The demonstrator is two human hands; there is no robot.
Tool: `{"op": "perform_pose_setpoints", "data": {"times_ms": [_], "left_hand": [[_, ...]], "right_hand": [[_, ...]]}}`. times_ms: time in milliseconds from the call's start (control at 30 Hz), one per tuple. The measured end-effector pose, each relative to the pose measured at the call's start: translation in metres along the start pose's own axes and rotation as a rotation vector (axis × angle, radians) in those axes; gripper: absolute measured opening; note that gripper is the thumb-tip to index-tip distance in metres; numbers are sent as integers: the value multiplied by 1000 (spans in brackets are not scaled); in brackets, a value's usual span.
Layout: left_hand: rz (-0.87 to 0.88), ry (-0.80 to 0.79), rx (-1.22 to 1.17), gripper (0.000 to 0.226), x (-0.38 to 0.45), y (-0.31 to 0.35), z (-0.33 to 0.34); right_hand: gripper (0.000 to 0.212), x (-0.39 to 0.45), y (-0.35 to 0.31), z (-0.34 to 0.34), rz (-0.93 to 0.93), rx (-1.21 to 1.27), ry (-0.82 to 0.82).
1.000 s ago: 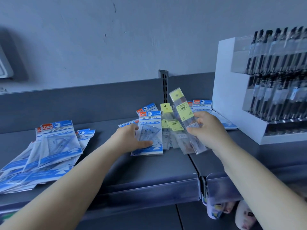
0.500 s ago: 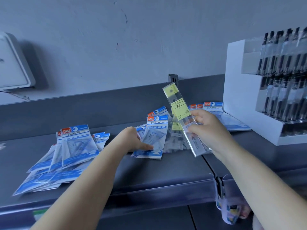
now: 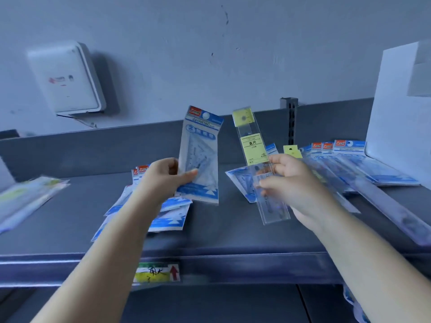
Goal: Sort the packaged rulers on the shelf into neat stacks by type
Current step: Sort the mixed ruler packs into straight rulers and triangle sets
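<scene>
Bare shelf (image 3: 233, 229) strip open between left pile of blue packs (image 3: 168, 217) and right fan of packs (image 3: 349, 166). Front edge free. White display box (image 3: 396, 113) blocks far right; blurred packs (image 3: 25, 197) crowd far left. Back panel (image 3: 93, 150) closes rear.

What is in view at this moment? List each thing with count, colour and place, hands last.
Blue-header set-square pack: one, blue and clear, lifted above the shelf middle in the left grip.
Yellow-label straight ruler pack: one, clear with yellow tag, upright in the right grip.
Pile of blue packs: several, count unclear, on the shelf under the left hand.
Row of blue packs: at least three, fanned at right rear.
Long clear ruler pack: one, lying diagonally at right.
Blurred packs: count unclear, far left.
Shelf: one, dark grey.
Shelf-edge label: one, green and yellow with red arrow.
White display stand: one, right.
Wall box: one, white.
Left hand: grips the set-square pack.
Right hand: grips the ruler pack.
</scene>
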State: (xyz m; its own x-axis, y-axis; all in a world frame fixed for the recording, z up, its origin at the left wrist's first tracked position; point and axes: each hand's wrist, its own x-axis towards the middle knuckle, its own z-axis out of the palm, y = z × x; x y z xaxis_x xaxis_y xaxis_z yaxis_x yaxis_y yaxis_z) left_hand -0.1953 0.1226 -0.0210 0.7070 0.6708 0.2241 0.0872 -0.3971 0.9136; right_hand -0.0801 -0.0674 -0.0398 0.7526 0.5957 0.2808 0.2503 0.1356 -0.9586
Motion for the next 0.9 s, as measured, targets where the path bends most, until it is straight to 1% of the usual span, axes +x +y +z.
{"op": "perform_pose_setpoints", "data": {"times_ms": [67,100,233,300,467,633,700,800,900], "left_hand": [[18,68,10,11,-5,-6,-23],[30,101,55,12,-6,-10,-33],[86,337,437,27,-6,-34,-68],[127,389,569,28,-6,-47,-85],[224,311,883,29,-6,-70,-133],[284,283,1095,33,-3,-86,-198],[292,274,1162,34,-1,-96,-228],[338,290,1242,32,4,-110,-280],[353,313,1263,33,7,-122,-338]], "right_hand": [[39,1,-3,18,-5,19,-47],[37,2,-4,27,-3,32,-74],[35,7,-9,66,16,79,-168],[35,9,-10,88,35,93,-208],[44,14,-13,150,33,79,-265],[45,18,-17,228,48,57,-298],[45,19,-20,262,53,74,-309],[46,28,-28,317,24,73,-284],[48,36,-38,373,-8,63,-277]]}}
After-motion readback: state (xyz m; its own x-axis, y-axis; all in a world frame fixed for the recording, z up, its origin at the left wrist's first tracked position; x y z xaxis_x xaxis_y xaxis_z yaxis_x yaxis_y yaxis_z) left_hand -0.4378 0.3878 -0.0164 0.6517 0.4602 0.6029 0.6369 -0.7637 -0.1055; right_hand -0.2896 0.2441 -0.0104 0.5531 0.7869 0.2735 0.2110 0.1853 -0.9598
